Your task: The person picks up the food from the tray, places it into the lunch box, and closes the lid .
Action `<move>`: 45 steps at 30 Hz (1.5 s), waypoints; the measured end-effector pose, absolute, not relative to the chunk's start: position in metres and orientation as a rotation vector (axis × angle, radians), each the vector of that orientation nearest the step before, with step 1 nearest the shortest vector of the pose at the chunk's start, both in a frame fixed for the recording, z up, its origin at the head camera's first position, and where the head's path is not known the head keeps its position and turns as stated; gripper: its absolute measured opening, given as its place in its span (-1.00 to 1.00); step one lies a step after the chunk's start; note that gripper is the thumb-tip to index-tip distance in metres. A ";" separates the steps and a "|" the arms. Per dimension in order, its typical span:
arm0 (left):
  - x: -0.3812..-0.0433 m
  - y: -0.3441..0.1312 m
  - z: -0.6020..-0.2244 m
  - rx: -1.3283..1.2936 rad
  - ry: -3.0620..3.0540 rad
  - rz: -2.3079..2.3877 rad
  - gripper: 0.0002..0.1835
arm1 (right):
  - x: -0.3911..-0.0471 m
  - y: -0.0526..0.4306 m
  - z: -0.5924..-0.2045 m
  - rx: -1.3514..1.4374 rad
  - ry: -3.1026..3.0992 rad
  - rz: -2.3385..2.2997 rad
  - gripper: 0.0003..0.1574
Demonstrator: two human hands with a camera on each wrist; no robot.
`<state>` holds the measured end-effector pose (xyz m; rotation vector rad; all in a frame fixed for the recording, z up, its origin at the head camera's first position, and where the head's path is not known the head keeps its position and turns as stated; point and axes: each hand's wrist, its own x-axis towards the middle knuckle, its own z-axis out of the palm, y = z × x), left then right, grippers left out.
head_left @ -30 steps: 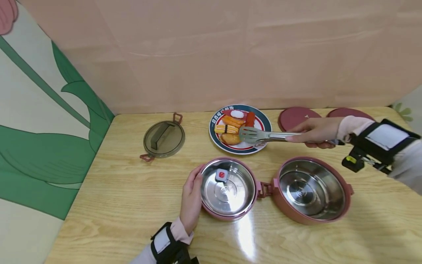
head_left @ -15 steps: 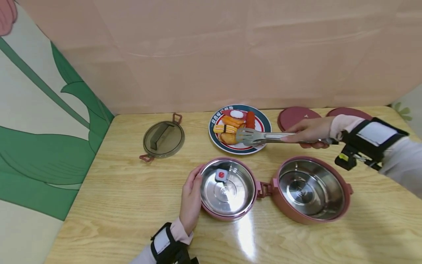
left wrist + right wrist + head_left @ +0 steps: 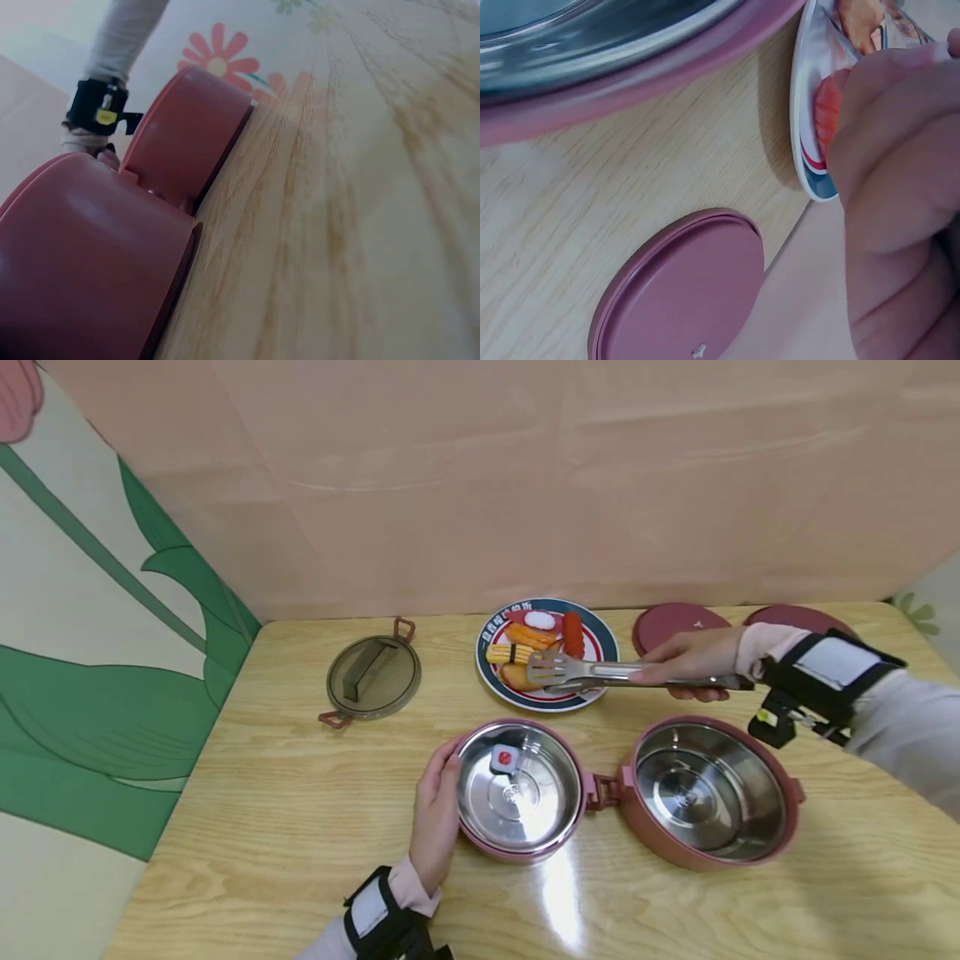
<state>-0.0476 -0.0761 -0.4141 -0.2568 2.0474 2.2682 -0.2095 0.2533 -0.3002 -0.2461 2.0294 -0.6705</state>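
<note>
My right hand (image 3: 693, 664) grips metal kitchen tongs (image 3: 607, 675) in the head view. Their slotted tips lie over the plate (image 3: 517, 698), near the brown oval toy food (image 3: 516, 677). Yellow toy food with a dark band (image 3: 510, 653), a red sausage-like piece (image 3: 573, 635) and other toy food share the plate. My left hand (image 3: 435, 810) rests against the left outer wall of the smaller pink steel-lined bowl (image 3: 517, 847). Inside that bowl sits a small white piece with a red centre (image 3: 505, 759). In the right wrist view, the hand hides most of the tongs.
A larger pink steel-lined pot (image 3: 697, 852) stands to the right, its side lug meeting the smaller bowl's. Behind my right hand lie two dark pink round lids (image 3: 675, 625). A see-through lid with a handle (image 3: 373, 677) lies at the left. A draped wall borders the table's back.
My right hand and the tongs have moved a little left over the plate, bringing the tips closer to the brown toy food. The left hand and the bowls have stayed put.
</note>
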 end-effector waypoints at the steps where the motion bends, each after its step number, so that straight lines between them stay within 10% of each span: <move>1: -0.048 -0.076 -0.414 -0.256 2.042 2.268 -0.58 | -0.209 0.252 -0.301 -0.251 2.030 -0.680 -0.40; 45: -0.050 -0.077 -0.416 -0.255 2.028 2.254 -0.58 | -0.206 0.243 -0.307 -0.378 2.169 -0.732 -0.36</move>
